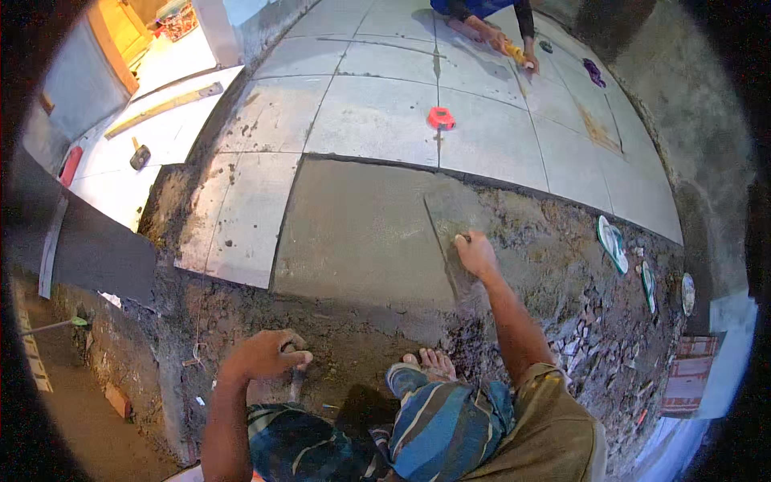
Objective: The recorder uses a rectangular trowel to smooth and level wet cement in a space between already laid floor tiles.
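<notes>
The grip of the right hand [479,255] is seen closed on a trowel [437,234], whose long edge is set against the grey mortar bed [361,233], with smooth mortar to its left and rougher material to its right. The left hand [269,355] is held apart above the soil, its grip closed around a handled tool [296,387] whose kind cannot be told. The mortar is bordered by laid pale tiles [381,120], on which a red tape measure [441,119] is placed, and a yellow object [515,53] is held by a co-worker's hands [531,62] beyond.
</notes>
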Motion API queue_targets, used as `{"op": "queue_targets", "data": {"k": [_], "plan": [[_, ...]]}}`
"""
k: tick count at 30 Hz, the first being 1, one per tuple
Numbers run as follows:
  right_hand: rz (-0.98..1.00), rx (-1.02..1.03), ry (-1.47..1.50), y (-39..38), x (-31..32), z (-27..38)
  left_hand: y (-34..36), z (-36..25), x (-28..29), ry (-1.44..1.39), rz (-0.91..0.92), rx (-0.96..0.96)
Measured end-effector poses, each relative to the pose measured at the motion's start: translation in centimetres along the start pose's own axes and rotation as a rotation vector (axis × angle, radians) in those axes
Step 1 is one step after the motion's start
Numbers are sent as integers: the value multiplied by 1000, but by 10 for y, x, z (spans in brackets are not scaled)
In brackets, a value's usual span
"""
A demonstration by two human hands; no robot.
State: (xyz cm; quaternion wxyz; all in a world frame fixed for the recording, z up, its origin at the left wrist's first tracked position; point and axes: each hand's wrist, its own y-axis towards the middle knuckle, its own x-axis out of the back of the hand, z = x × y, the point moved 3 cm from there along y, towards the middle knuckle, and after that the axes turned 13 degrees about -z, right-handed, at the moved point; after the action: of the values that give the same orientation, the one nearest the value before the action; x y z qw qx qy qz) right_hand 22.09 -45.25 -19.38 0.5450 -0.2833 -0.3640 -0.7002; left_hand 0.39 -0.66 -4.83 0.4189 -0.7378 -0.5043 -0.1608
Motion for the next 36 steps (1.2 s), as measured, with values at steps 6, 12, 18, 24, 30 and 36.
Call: {"op": "queue_targets", "data": {"k": [6,12,18,24,30,36], "plan": [[264,113,19,-17,-43,72,12,-17,7,-54,-3,-25],[497,338,103,-68,-4,68,28,-20,11,22,61,113],[82,57,-11,30,27,3,13,-10,5,-10,11,17],[126,83,-72,42,-63,41,11,-6,3,15,-36,27],[264,175,8,42,-139,149,21,16,-11,-95,7,65],[374,477,43,-1,-168,206,34,30,-22,-62,86,120]]}}
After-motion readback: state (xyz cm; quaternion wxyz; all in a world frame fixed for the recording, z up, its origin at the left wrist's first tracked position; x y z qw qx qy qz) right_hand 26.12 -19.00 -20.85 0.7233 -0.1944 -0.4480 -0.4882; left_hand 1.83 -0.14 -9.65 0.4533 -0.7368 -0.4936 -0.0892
